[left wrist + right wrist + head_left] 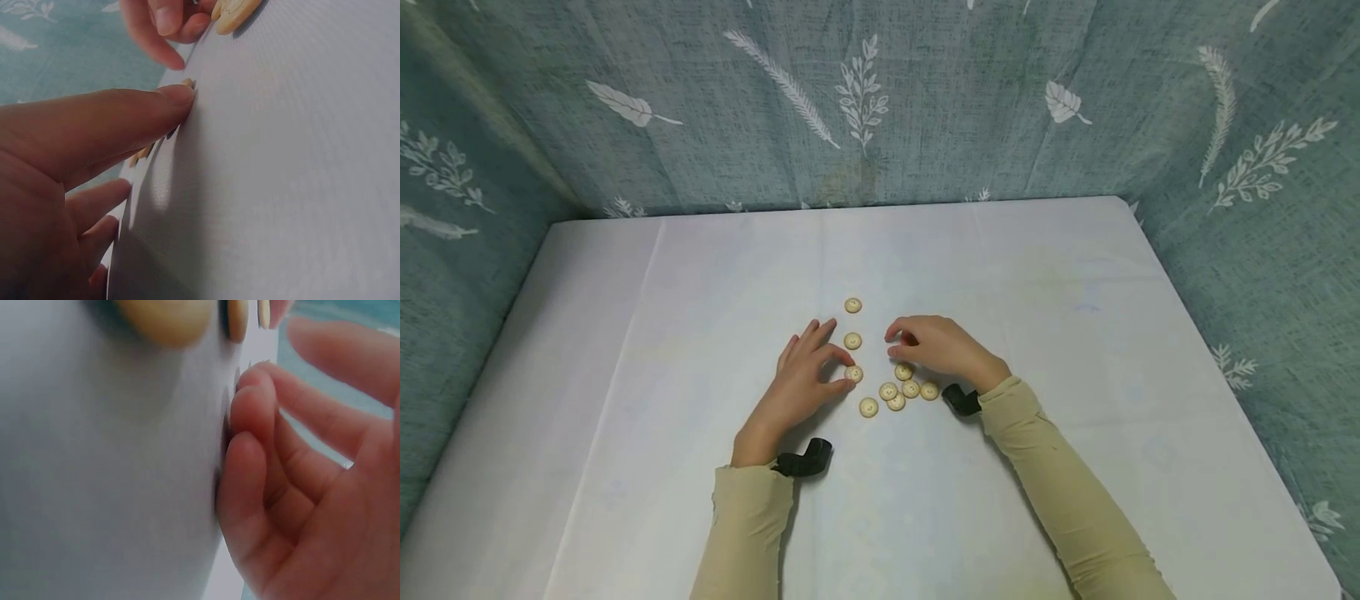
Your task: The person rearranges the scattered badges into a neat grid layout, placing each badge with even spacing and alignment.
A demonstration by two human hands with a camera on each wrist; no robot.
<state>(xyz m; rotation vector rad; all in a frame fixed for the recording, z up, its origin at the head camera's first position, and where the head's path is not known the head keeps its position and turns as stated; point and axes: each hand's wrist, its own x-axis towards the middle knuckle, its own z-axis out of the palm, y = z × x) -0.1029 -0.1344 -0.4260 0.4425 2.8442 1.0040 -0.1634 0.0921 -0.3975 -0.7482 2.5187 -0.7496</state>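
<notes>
Several pale, round wooden buttons lie on the white tabletop. My left hand [801, 375] pinches one button [854, 374] by its edges between thumb and forefinger, low at the table; the other fingers are spread. In the left wrist view the thumb [137, 119] hides most of that button. Two buttons make a line beyond it, a near one [852, 341] and a far one [853, 305]. My right hand [936, 343] holds nothing: thumb and forefinger stand apart, the other fingers loosely curled. Just below it lies another button [903, 372].
A loose cluster of buttons, including one at its right end [929, 391], lies below the right hand. A single button [868, 407] sits nearer me. Green leaf-patterned cloth [925, 108] hangs round the back and sides of the table [700, 292].
</notes>
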